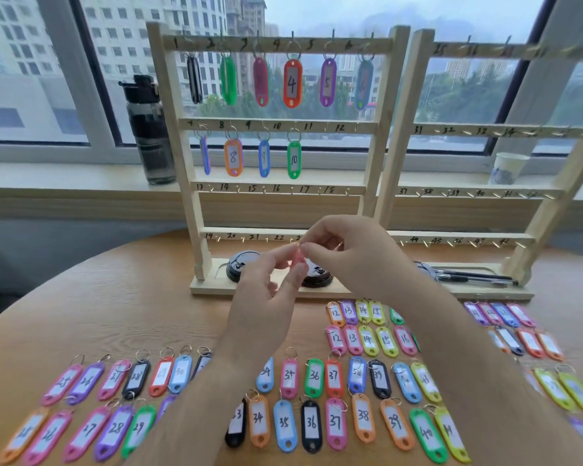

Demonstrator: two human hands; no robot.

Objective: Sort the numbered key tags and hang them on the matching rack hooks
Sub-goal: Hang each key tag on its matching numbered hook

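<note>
Head view. Shows left rack (276, 45) with hooks 1 to 6 on the top rail and 7 to 10 on the second rail each carrying a tag. Hook 11 (326, 128), hook 12 and the two lower rails hang bare. Shows right rack (485, 132), numbered from 25 upward, with no tag discernible on any hook, though its far end is blurred. Shows loose tags (364, 338) laid flat on the table (115, 314) in numbered rows: 12 to 16 just beside the right forearm, 25 to 41 nearer the viewer, apparently two of each number. Judged progress: ten tags hung in sequence, the large majority left to hang, sorting on the table seemingly done. Shows pink key tag (298, 260) raised above the table in front of the left rack's base, between the two hands, mostly hidden by them, number not legible; by sequence probably 11. Left hand (266, 297) below and to the left, fingers curled, fingertips pinching the tag's body. Right hand (350, 257) above and to the right, thumb and forefinger closed on the tag's upper end, where its ring sits. Beyond, on the sill: water bottle (148, 129) and paper cup (507, 168).
</note>
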